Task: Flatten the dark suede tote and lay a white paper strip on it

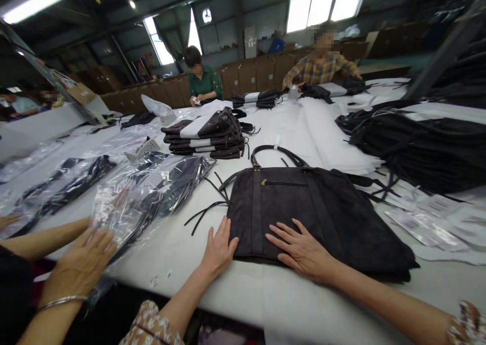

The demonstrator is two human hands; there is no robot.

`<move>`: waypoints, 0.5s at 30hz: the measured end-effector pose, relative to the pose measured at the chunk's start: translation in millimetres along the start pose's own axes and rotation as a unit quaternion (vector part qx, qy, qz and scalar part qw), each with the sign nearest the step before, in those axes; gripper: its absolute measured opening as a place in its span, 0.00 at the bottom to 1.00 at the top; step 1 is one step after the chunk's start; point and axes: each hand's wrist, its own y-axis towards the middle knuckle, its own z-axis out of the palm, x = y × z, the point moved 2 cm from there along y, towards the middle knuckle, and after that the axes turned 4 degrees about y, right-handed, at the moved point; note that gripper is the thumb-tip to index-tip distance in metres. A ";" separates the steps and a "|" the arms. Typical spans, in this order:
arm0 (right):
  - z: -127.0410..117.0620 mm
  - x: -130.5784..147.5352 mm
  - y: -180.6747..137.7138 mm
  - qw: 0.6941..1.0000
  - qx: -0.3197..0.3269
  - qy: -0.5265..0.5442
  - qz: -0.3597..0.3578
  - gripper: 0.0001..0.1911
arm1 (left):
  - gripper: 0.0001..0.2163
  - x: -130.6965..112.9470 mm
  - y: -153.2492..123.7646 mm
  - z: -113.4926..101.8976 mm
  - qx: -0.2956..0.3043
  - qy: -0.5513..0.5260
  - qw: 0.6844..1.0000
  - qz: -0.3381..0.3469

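Both my hands lie flat and open on the black bag (319,213), holding nothing. My left hand (219,248) rests at the bag's near left edge, half on the white table (182,254), with the fingers spread toward the zipper side. My right hand (301,248) presses on the lower middle of the front panel. The bag lies flat before me, its handle (277,152) pointing away and thin black straps (207,208) trailing out on the left.

To do this smoothing well, I think I should keep the palms flat and push outward from the middle, so the fabric lies without folds, and I should take care that the loose straps do not get caught under the bag.

At my left, a co-worker's hand (81,264) with a bracelet lies on a clear plastic sleeve (152,193). A stack of folded bags (208,135) stands farther on the table, and 2 other persons work at the far side.
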 end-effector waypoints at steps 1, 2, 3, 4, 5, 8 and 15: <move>-0.9 0.3 0.1 1.000 -0.001 -0.002 0.001 0.27 | 0.28 -0.9 0.2 -2.0 0.009 0.006 1.000 -0.003; -1.9 0.7 0.2 1.000 -0.001 -0.003 0.001 0.27 | 0.28 -1.9 0.5 -4.8 0.017 0.016 1.000 -0.004; -2.9 1.2 0.4 1.000 0.000 -0.004 0.001 0.27 | 0.28 -3.0 0.9 -8.5 0.025 0.030 0.999 -0.002; -3.9 1.7 0.5 1.000 0.001 -0.005 0.002 0.28 | 0.29 -4.5 1.4 -13.3 0.029 0.049 0.998 0.001; -4.7 2.2 0.5 1.000 0.002 -0.005 0.003 0.28 | 0.29 -6.3 2.1 -19.1 0.028 0.070 0.997 0.006; -6.4 2.9 -0.2 1.000 0.001 -0.003 0.005 0.27 | 0.30 -16.3 5.0 -41.1 0.006 0.132 0.990 0.038; -7.7 0.9 -2.4 1.000 -0.001 -0.003 0.000 0.27 | 0.25 -54.9 21.1 -81.8 0.003 0.188 0.974 0.127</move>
